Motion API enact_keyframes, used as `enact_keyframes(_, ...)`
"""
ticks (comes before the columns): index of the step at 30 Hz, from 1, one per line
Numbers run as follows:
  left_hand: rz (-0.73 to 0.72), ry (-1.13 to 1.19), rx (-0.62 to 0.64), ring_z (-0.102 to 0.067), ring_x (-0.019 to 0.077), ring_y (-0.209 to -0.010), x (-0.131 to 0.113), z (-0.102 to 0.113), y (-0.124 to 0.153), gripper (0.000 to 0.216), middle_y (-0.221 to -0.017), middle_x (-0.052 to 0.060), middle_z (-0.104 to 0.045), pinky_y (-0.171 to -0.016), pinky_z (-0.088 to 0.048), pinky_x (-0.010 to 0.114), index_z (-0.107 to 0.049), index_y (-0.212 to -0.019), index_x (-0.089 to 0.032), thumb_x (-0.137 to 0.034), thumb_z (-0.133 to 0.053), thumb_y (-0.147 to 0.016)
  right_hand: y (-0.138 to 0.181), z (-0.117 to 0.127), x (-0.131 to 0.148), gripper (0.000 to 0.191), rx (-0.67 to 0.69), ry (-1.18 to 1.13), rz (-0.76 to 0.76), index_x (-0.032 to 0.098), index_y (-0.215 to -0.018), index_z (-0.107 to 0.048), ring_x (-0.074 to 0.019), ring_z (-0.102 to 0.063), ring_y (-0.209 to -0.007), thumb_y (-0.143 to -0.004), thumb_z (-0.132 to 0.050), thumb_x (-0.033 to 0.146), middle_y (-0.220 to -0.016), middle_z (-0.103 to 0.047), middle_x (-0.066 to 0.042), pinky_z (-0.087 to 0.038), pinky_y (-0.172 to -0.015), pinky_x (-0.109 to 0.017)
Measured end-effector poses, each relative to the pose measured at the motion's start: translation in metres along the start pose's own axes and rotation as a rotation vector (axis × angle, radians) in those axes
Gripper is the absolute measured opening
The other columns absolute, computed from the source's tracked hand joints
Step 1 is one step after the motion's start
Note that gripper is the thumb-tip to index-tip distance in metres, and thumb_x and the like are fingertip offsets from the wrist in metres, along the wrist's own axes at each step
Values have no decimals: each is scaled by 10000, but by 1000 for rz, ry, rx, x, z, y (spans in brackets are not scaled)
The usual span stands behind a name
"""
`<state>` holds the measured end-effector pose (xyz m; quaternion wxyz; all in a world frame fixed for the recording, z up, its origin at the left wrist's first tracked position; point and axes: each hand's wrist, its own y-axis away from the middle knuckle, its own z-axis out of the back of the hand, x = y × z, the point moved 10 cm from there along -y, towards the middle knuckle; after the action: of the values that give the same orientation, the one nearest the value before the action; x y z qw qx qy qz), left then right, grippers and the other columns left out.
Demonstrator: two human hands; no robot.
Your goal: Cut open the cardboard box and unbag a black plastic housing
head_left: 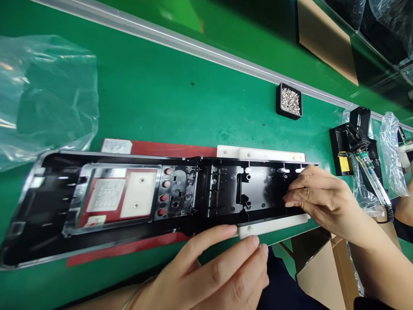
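Observation:
A long black plastic panel (pixel 129 198) with cut-outs and screw bosses lies across a white fixture block (pixel 258 153) and a red mat (pixel 161 148) on the green bench. My right hand (pixel 319 200) rests on the panel's right end, fingers curled and pinched together over its inner face; whether they hold a small part I cannot tell. My left hand (pixel 219 271) is at the near edge, fingertips touching the white block and the panel's lower rim, fingers apart.
A small black tray of silver screws (pixel 289 101) sits behind the panel. Black parts in clear bags (pixel 358 142) lie at the right. A crumpled clear bag (pixel 41 94) is far left. Cardboard boxes (pixel 325 267) stand below the bench edge. Another person's arm (pixel 405 206) shows at the right edge.

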<state>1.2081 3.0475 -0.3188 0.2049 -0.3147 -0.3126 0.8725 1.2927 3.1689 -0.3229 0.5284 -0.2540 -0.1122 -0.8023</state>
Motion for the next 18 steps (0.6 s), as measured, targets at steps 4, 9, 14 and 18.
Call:
enact_keyframes(4, -3, 49, 30, -567, 101, -1062, 0, -1, 0, 192, -965, -54, -712, -1088, -344, 354, -675, -854, -207, -114, -514, -899, -1, 0, -1, 137, -23, 73, 26, 139, -864, -693, -53, -504, -870, -871, -557, 154, -897, -585, -43, -454, -773, -196)
enact_keyframes(9, -99, 10, 37, -601, 160, -998, -2, -2, -5, 124, -972, 2, -710, -972, -417, 395, -669, -895, -161, -108, -689, -785, 26, 13, 18, 250, -105, 308, -44, 128, -1084, -630, -102, -499, -932, -847, -608, 206, -1011, -572, -62, -458, -826, -274)
enact_keyframes(14, -227, -25, -47, -624, 202, -926, -9, -1, -7, 180, -917, 35, -703, -861, -479, 421, -641, -895, -139, -80, -709, -739, 108, 5, 74, 346, -350, 326, -223, 163, -1157, -567, -104, -520, -916, -823, -553, 75, -987, -562, -68, -471, -767, -250)
enact_keyframes(18, -251, -36, -62, -621, 201, -908, -10, -5, -8, 176, -922, 30, -692, -850, -476, 423, -625, -893, -147, -84, -693, -743, 198, -94, 70, 198, -490, 69, -540, 152, -886, -611, -80, -550, -697, -906, -420, 197, -789, -560, -50, -486, -565, -155)
